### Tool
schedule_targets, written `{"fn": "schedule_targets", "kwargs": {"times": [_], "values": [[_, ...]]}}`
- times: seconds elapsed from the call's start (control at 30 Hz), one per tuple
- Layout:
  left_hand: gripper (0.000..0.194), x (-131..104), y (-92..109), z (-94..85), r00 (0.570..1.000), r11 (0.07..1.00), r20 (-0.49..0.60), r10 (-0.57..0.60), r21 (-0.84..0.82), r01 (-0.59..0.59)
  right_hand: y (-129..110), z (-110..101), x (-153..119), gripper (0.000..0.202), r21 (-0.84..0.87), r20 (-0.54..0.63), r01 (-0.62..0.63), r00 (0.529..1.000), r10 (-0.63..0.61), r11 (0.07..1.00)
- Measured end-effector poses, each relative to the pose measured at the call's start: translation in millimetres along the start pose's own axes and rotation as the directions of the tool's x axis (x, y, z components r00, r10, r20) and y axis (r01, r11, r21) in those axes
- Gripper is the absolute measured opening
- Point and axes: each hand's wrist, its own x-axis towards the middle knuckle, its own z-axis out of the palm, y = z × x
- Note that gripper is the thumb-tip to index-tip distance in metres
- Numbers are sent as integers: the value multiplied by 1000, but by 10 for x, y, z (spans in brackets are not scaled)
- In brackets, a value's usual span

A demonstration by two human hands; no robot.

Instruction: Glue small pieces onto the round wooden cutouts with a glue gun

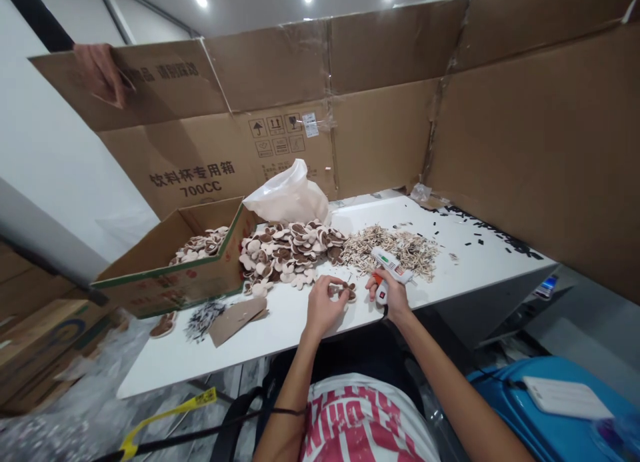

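My right hand (394, 297) is wrapped round the handle of a white hot glue gun (393, 263), held just above the table's front edge. My left hand (325, 307) is closed, its thumb and fingers pinching a small brown and cream felt piece (351, 291) to the left of the gun. Behind my left hand lies a heap of similar brown and cream felt pieces (287, 249). Beyond the glue gun spreads a pile of thin, short beige strips (370, 242).
At left stands an open cardboard box (175, 289) with more felt pieces, a white plastic bag (295, 199) behind. Small dark strips (204, 320) and cardboard scraps (237, 321) lie in front. Tall cardboard walls (380, 135) enclose the table; another person's hand (103, 72) rests on top.
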Motion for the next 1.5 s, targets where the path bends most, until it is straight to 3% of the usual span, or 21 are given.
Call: {"fn": "schedule_targets", "kwargs": {"times": [0.2,0.4,0.57,0.7,0.87,1.0,1.13,1.3,1.5], "values": [[3,291,74,41,993,989,-1,121,89,-121,4,17,-3,35,53,-83,88,993,-84,995],[9,751,123,374,953,960,181,244,94,-263,9,31,-12,33,84,-156,149,979,-134,985],[10,922,141,583,906,933,276,321,74,-353,26,27,-4,36,61,-178,175,971,-161,983],[8,912,104,532,932,957,248,263,52,-284,44,18,16,38,-12,-184,176,967,-175,984],[10,801,38,297,969,975,125,214,-85,-205,49,28,33,37,-40,-200,171,964,-176,984],[12,675,91,165,985,971,75,155,-197,-138,22,57,16,39,-49,-128,164,977,-169,985],[15,559,260,116,977,957,43,211,-213,-197,-10,77,-17,48,-61,-41,142,989,-145,988],[14,473,453,90,953,951,110,284,-163,-264,-32,60,-24,49,-62,-6,120,993,-121,991],[22,388,453,40,971,944,64,231,-257,-207,-35,1,11,47,-14,62,64,996,-63,998]]}}
